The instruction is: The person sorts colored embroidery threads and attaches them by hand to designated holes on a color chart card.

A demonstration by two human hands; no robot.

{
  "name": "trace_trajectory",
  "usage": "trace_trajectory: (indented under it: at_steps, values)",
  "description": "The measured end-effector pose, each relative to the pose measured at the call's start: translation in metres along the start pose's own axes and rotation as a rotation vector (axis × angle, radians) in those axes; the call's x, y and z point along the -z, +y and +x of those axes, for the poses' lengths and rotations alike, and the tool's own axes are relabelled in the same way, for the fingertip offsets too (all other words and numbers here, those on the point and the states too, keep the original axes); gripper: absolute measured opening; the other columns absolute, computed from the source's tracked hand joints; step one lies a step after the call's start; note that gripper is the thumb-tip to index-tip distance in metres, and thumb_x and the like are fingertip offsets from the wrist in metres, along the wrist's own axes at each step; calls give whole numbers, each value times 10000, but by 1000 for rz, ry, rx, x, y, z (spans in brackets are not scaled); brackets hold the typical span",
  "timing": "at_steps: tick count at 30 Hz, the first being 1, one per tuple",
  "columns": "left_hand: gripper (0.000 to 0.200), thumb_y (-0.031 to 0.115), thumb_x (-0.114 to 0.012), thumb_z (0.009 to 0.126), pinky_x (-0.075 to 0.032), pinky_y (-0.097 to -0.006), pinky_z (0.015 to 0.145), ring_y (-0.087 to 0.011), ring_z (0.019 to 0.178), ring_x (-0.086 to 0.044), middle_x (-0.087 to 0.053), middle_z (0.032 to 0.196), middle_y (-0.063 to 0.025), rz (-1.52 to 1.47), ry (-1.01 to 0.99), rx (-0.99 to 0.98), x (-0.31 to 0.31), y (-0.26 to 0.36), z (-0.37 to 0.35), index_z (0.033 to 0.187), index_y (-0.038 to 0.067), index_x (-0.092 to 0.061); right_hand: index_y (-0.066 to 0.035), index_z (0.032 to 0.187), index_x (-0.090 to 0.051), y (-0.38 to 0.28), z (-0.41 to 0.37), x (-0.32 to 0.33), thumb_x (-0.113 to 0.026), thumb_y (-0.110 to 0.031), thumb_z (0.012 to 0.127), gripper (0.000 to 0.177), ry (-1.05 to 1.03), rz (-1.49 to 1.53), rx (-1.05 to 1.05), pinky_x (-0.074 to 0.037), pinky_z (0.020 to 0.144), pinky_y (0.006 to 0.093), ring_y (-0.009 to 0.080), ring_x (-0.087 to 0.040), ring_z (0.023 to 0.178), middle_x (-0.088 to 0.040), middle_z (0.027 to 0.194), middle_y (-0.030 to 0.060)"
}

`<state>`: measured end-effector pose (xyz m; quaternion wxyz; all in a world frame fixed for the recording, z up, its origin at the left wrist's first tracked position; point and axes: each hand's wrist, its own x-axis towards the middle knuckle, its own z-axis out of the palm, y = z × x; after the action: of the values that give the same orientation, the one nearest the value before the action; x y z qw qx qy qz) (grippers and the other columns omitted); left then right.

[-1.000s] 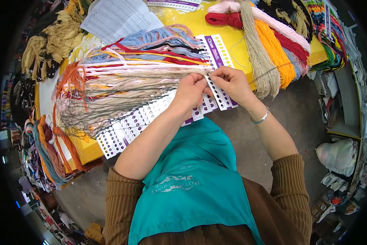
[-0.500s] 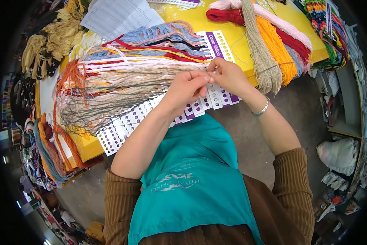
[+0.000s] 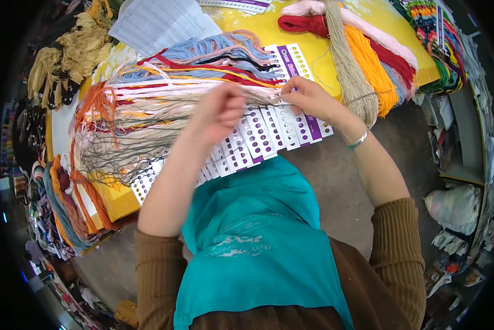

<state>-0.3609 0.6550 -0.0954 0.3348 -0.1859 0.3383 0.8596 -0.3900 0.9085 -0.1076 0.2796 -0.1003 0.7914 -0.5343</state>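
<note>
While the right hand [image 3: 307, 100] pinches thread [image 3: 264, 101] at a card [image 3: 289, 127], the left hand [image 3: 217, 116] curls, its grip too blurred to tell.

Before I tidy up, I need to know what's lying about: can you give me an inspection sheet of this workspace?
Surface: yellow table, pale worn patches.
Job's things: threads spread across overlapping punched cards; some strands tangled.
Clutter: papers behind the threads, hanks to the right.
Hands: left hand blurred above the threads; right hand at the cards, grip unclear.
Cables: nothing seen.
Surroundings: grey floor; stuffed bag at right.
</note>
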Motion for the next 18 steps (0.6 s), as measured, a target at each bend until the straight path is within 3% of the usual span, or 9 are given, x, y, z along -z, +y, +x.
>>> trace_trajectory:
  at_steps: [1, 4, 6, 9, 11, 12, 13, 14, 18]
  values:
    - [251, 153, -516, 918, -170, -199, 321, -28, 379, -244, -341, 548, 66, -45, -149, 1, 25, 18, -13, 683, 147, -428, -40, 1030, -557, 1, -1, 1, -597, -180, 870, 216, -9, -20, 9, -375, 538, 228, 69, -502, 598, -576, 656, 3]
    - [262, 148, -500, 936, -179, -205, 329, -37, 379, -237, -333, 547, 69, -174, 100, -352, 72, 82, -77, 679, 129, -456, -44, 1037, -554, -1, 1, 1, -566, -131, 844, 212, -7, -53, -43, -375, 537, 232, 71, -507, 592, -578, 652, 6]
    - [212, 148, -506, 950, -203, -190, 344, -32, 418, -259, -447, 615, 39, -285, 39, -586, 147, 130, -116, 743, 100, -510, -37, 1019, -556, -1, 2, 1, -594, -145, 825, 226, 1, -46, -32, -402, 531, 255, 93, -543, 604, -596, 651, 27]
    - [124, 141, -513, 954, -337, -176, 398, -32, 499, -434, -611, 781, -25, -285, 298, -775, 193, 142, -151, 879, 76, -587, -42, 1012, -559, -2, 0, -1, -616, -150, 819, 228, 20, -70, -25, -418, 538, 256, 100, -565, 613, -599, 642, 30]
    - [158, 132, -523, 951, -512, -210, 569, -98, 713, -619, -668, 1009, -109, -130, 248, -768, 174, 107, -141, 1041, 45, -620, -44, 1006, -565, -4, 1, -3, -619, -138, 829, 208, 19, -76, -18, -419, 547, 244, 91, -561, 617, -593, 645, 21]
    - [217, 137, -540, 948, -573, -305, 759, -202, 896, -666, -663, 1073, -144, -230, -3, -699, 163, 87, -129, 1117, 21, -610, -41, 998, -570, -4, 0, -2, -618, -129, 837, 189, 15, -69, -20, -419, 551, 237, 84, -555, 618, -590, 652, 15]
    - [240, 145, -540, 954, -561, -358, 847, -239, 941, -651, -649, 1098, -159, -235, 77, -641, 117, 64, -128, 1140, 8, -601, -38, 991, -575, -5, 0, -7, -617, -119, 846, 171, 17, -63, -25, -419, 555, 230, 77, -549, 620, -587, 659, 9]
    - [321, 168, -519, 967, -470, -406, 998, -260, 1186, -554, -583, 1256, -163, -296, 27, -563, 104, 49, -121, 1250, 21, -554, -34, 981, -581, -6, 2, -17, -613, -106, 854, 149, 64, -55, 77, -417, 557, 226, 69, -539, 621, -584, 668, 3]
    - [402, 274, -439, 1002, -399, -428, 1044, -235, 1220, -515, -547, 1321, -126, -245, -35, -511, 36, 5, -106, 1317, 35, -513, -14, 933, -605, -31, -12, -67, -602, -36, 867, 69, 201, 15, 380, -416, 569, 210, 33, -508, 657, -575, 727, -17]
